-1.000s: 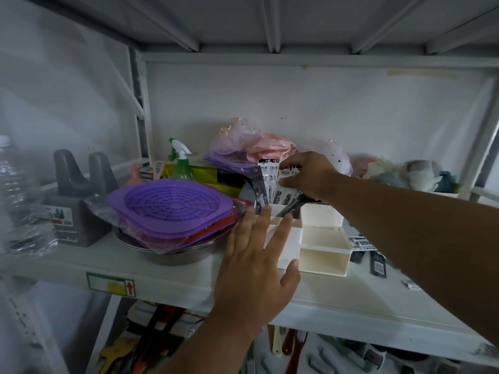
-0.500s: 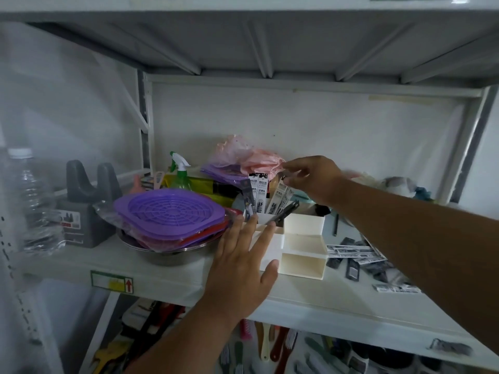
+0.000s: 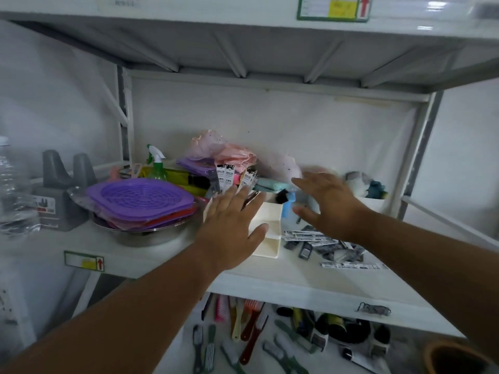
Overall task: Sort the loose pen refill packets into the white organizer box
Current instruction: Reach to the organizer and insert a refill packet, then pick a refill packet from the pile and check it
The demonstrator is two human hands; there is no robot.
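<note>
The white organizer box (image 3: 270, 224) stands on the middle shelf (image 3: 310, 282). Several refill packets (image 3: 226, 177) stand upright in its back compartment. My left hand (image 3: 231, 228) lies flat with straight fingers against the box's left and front side. My right hand (image 3: 328, 205) hovers open and empty just right of the box, above the loose refill packets (image 3: 328, 245) scattered flat on the shelf. The hand is blurred.
A metal bowl (image 3: 140, 236) with purple and red strainers (image 3: 140, 199) sits left of the box. Behind are a green spray bottle (image 3: 156, 164), pink bags (image 3: 229, 152) and grey cloths (image 3: 361, 182). A water bottle (image 3: 13, 190) stands far left. Brushes lie on the shelf below.
My right hand has let go of the packets in the box and swung right and down, spread open above the loose packets. The left hand stays on the box. The camera has tilted up.
</note>
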